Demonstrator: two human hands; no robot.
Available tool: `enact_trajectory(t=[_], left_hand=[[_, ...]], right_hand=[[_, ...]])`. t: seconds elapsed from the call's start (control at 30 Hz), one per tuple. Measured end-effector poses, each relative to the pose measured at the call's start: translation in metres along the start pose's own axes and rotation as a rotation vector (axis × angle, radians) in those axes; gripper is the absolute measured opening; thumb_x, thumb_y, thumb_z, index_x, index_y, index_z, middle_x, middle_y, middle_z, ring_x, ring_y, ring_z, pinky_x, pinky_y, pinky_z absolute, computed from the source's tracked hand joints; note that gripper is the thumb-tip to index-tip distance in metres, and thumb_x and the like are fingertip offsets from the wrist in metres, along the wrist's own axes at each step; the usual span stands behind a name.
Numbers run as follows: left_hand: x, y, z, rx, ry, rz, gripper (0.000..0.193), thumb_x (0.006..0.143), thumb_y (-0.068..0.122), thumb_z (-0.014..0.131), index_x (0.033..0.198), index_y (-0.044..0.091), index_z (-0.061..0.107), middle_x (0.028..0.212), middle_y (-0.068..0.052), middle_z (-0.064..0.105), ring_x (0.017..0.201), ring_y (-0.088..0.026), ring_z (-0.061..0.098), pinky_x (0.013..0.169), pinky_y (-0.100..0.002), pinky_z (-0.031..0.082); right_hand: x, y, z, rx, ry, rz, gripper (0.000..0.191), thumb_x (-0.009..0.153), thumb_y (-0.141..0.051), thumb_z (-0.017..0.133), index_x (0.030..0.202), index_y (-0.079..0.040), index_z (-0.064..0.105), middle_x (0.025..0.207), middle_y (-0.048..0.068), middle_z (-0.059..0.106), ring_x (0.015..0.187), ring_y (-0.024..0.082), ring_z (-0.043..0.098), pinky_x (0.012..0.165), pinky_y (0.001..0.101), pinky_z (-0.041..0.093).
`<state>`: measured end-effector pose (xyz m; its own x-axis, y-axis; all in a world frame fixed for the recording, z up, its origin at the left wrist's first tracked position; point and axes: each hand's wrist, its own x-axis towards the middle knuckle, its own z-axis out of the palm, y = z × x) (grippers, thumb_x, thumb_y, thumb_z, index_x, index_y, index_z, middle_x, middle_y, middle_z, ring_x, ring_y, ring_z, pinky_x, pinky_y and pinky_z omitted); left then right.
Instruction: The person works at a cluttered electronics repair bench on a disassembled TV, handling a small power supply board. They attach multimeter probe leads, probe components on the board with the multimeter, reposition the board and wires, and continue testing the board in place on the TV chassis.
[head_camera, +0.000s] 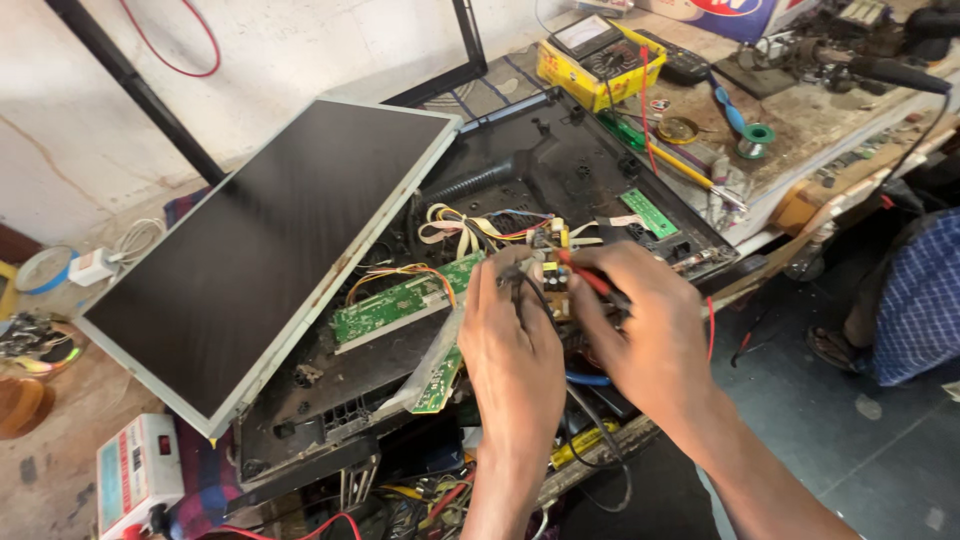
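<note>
My left hand (512, 345) grips a black test probe, its tip pressed down near the yellow power board (556, 275). My right hand (640, 335) holds a red test probe (585, 275) pointed at the same board. Both hands hover over an opened monitor back shell (560, 165), black plastic. A green circuit board (395, 305) lies left of my hands, with orange and yellow wires looping above it. A flat display panel (265, 240) leans tilted off the shell's left side.
A yellow multimeter (595, 60) sits at the back of the bench, with solder reels (756, 135) and a screwdriver (690, 170) beside it. A white box (135, 470) stands front left. Someone in a blue checked garment (920, 300) sits at right.
</note>
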<state>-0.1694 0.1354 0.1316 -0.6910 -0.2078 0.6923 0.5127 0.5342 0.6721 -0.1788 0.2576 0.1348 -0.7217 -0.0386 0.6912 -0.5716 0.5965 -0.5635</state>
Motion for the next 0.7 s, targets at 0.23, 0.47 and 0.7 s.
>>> enact_trajectory(t=[0.23, 0.47, 0.7], left_hand=[[0.018, 0.008, -0.037, -0.013, -0.076, -0.028, 0.008, 0.1, 0.003, 0.059, 0.108, 0.0, 0.061, 0.091, -0.014, 0.072, 0.081, -0.031, 0.073, 0.072, -0.039, 0.053], [0.025, 0.008, -0.045, -0.034, -0.177, -0.097, 0.004, 0.1, 0.001, 0.06, 0.104, 0.0, 0.062, 0.089, -0.013, 0.071, 0.079, -0.026, 0.073, 0.072, -0.037, 0.054], [0.013, 0.02, -0.042, -0.249, -0.127, -0.325, 0.01, 0.103, 0.006, 0.055, 0.107, -0.004, 0.058, 0.091, -0.012, 0.076, 0.084, -0.015, 0.079, 0.074, -0.027, 0.06]], right_hand=[[-0.021, -0.001, -0.009, 0.128, 0.012, 0.027, 0.029, 0.095, -0.002, 0.07, 0.124, -0.003, 0.07, 0.103, 0.012, 0.073, 0.088, 0.021, 0.072, 0.078, 0.0309, 0.055], [-0.026, 0.003, -0.001, -0.025, -0.001, -0.099, 0.038, 0.09, -0.012, 0.075, 0.125, 0.001, 0.067, 0.114, 0.017, 0.067, 0.091, 0.029, 0.066, 0.081, 0.0402, 0.053], [-0.009, 0.001, -0.003, -0.13, -0.166, -0.125, 0.037, 0.085, -0.017, 0.076, 0.117, 0.0, 0.065, 0.108, 0.016, 0.065, 0.1, 0.038, 0.06, 0.079, 0.0462, 0.049]])
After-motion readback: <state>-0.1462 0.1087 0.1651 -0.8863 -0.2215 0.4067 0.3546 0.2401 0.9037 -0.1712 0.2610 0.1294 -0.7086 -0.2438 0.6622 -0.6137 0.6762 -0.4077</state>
